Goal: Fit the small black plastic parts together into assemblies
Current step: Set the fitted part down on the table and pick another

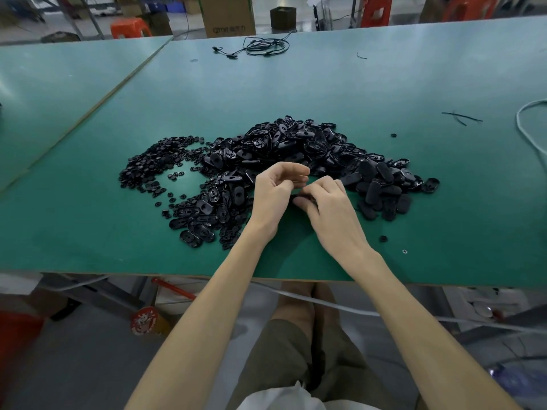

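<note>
Centrally, right hand (328, 213) fingers pinch a black part (298, 199); left hand (273, 196) fingers curled, contents hidden; pile (296, 146) behind

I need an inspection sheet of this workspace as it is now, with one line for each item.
Surface: green table.
Job's things: heap of oval shells; small round parts at left; closed ovals at right.
Clutter: black strips; stray part.
Hands: left hand curled, contents hidden; right hand pinches a black part.
Cables: black cable bundle; white cable.
Surroundings: cardboard box, red stool.
</note>
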Demonstrator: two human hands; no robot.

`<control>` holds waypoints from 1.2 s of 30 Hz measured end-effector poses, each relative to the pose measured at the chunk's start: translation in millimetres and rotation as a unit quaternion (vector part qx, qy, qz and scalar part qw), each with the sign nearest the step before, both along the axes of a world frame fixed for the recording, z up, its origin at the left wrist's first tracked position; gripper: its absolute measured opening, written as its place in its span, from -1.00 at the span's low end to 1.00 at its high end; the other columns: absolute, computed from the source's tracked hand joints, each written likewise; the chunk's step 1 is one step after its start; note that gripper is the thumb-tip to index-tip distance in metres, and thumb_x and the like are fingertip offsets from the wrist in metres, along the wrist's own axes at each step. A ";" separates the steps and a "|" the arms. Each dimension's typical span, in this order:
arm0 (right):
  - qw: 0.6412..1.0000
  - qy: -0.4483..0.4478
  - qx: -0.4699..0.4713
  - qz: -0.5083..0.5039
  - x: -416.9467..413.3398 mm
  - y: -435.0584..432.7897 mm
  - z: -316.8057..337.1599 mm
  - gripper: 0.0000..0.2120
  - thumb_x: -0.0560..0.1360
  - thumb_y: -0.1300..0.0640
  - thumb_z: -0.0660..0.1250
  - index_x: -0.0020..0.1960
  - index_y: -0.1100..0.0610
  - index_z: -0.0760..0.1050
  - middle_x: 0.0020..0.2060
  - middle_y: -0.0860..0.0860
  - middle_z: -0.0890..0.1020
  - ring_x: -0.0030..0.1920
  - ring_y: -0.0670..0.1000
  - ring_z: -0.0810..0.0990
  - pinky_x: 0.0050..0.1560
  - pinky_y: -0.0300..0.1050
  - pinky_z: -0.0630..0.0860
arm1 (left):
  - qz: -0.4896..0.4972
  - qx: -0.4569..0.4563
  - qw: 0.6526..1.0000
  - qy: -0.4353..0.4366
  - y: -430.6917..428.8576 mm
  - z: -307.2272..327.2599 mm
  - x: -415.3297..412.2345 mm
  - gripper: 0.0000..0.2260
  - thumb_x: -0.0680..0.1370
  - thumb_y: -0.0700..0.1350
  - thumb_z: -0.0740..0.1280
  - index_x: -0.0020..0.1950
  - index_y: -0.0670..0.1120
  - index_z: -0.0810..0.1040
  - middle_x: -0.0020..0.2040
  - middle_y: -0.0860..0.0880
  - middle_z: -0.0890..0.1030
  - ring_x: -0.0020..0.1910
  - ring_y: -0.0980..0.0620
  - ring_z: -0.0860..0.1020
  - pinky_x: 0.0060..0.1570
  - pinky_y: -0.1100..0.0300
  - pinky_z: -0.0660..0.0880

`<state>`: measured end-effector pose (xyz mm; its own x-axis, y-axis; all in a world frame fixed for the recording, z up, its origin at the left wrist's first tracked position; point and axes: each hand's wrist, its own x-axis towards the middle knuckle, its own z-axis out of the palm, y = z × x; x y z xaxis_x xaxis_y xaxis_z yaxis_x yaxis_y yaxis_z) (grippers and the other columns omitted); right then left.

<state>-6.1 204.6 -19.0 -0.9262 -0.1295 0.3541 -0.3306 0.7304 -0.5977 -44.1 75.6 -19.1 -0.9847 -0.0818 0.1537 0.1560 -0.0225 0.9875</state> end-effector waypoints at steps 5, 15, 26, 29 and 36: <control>0.993 -0.020 -0.111 -0.044 -1.4 4.8 1.6 -0.88 0.68 0.18 0.31 0.07 0.21 0.59 0.02 0.08 0.63 0.12 0.11 0.53 0.11 -0.03 0.45 | -0.045 -0.045 0.998 0.007 1.4 2.6 1.9 -0.71 0.53 -0.48 0.20 0.05 -0.28 0.66 -0.02 -0.16 0.72 -0.05 -0.02 0.68 0.05 0.13 0.62; 0.956 -0.039 -0.277 -0.087 -4.4 10.9 -0.6 -0.90 0.71 0.09 0.30 0.03 0.09 0.53 -0.22 -0.06 0.68 -0.29 -0.06 0.64 -0.30 -0.21 0.49 | -0.066 -0.082 0.994 0.031 3.7 4.0 4.9 -0.82 0.62 -0.38 0.28 0.08 -0.24 0.67 0.03 -0.13 0.72 -0.06 0.01 0.68 0.11 -0.03 0.62; 0.956 -0.044 -0.287 -0.053 -2.5 11.0 1.7 -0.89 0.65 0.23 0.37 0.14 0.11 0.49 -0.12 -0.09 0.67 -0.40 -0.07 0.62 -0.23 -0.27 0.54 | -0.071 -0.113 0.990 0.051 3.1 1.1 2.4 -0.78 0.64 -0.42 0.25 0.16 -0.26 0.64 0.07 -0.14 0.71 0.04 0.02 0.67 0.13 0.13 0.60; 0.951 -0.041 -0.304 -0.037 -1.6 10.2 2.8 -0.84 0.64 0.24 0.39 0.17 0.11 0.47 -0.13 -0.10 0.68 -0.29 -0.05 0.69 -0.17 -0.26 0.58 | -0.090 -0.086 0.991 0.053 2.6 1.2 3.0 -0.86 0.67 -0.22 0.36 0.18 -0.20 0.66 0.00 -0.10 0.72 -0.06 -0.02 0.65 0.06 -0.01 0.61; 0.951 -0.036 -0.306 -0.041 -2.5 10.7 1.7 -0.77 0.57 0.17 0.50 0.16 0.09 0.50 -0.05 -0.03 0.66 -0.14 -0.03 0.70 -0.12 -0.13 0.60 | -0.038 -0.055 0.997 0.045 -0.8 1.1 2.2 -0.89 0.61 -0.20 0.44 0.07 -0.22 0.72 -0.10 -0.12 0.74 -0.15 0.03 0.65 -0.12 0.12 0.63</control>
<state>-8.6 215.3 -17.3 -0.9487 0.1538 0.2761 -0.2305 0.2610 -0.9374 -41.9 74.8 -17.9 -0.9691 0.0137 0.2463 0.2467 0.0692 0.9666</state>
